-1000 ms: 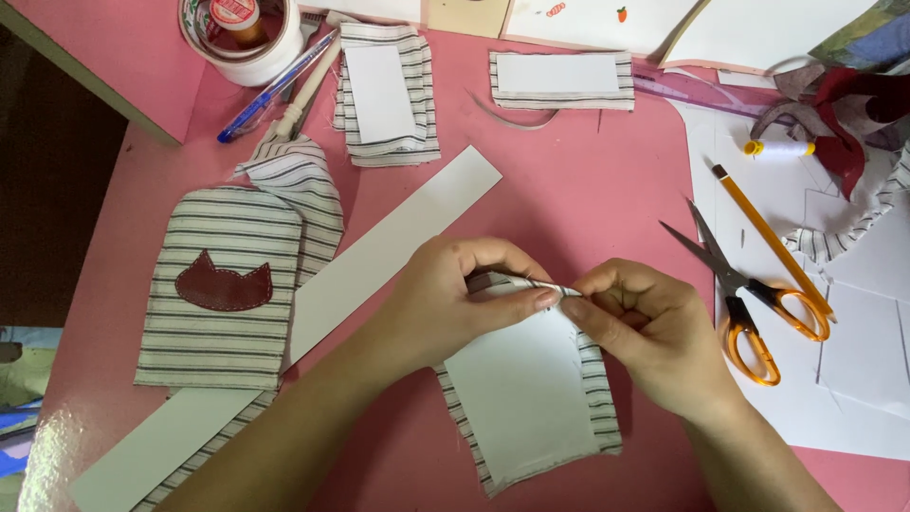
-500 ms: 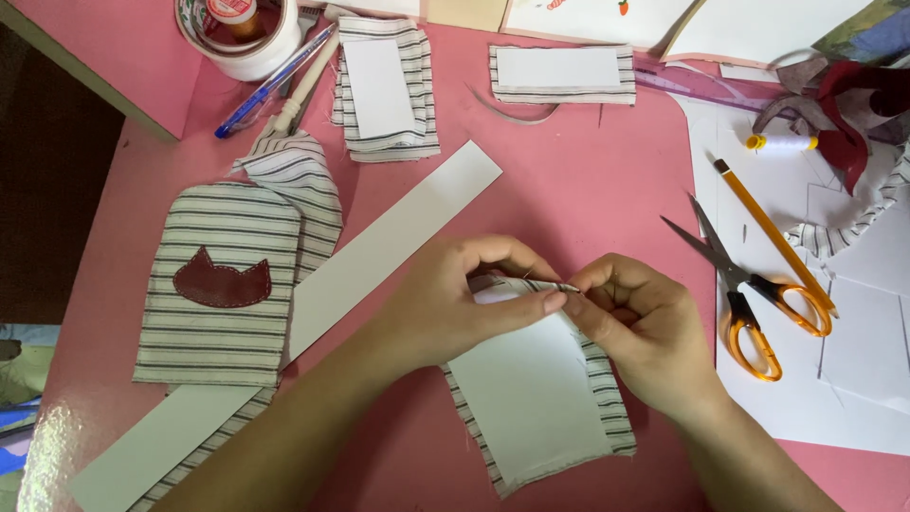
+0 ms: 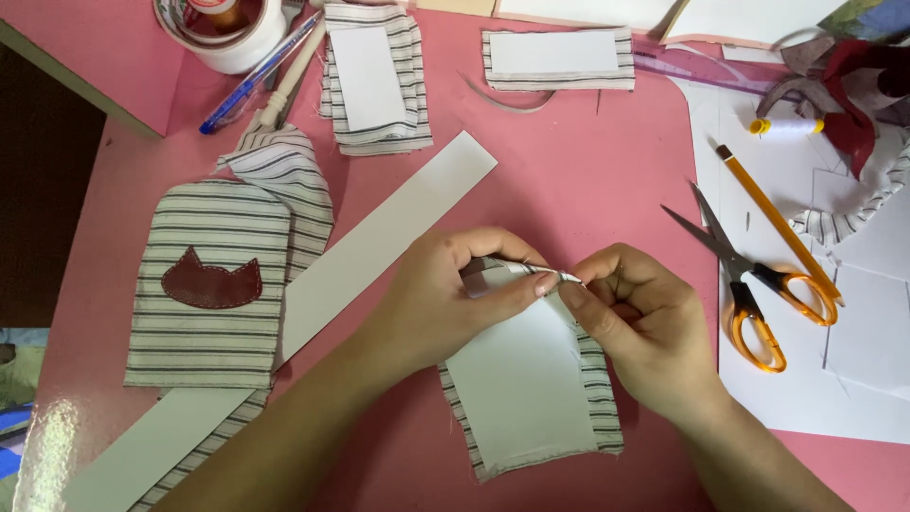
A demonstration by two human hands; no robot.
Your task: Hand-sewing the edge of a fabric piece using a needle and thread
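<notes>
The striped fabric piece (image 3: 531, 398), with white card on it, lay on the pink table (image 3: 588, 161) between both hands. The left hand (image 3: 445, 303) and right hand (image 3: 635, 322) had fingertips clamped on its folded top edge. Orange-handled scissors (image 3: 749, 284) lay well apart, to the right.

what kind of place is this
Probably a home sewing or craft table: both hands fold the edge of a striped fabric piece backed with white card, and orange-handled scissors, a pencil and a thread spool lie on the pink tabletop.
</notes>
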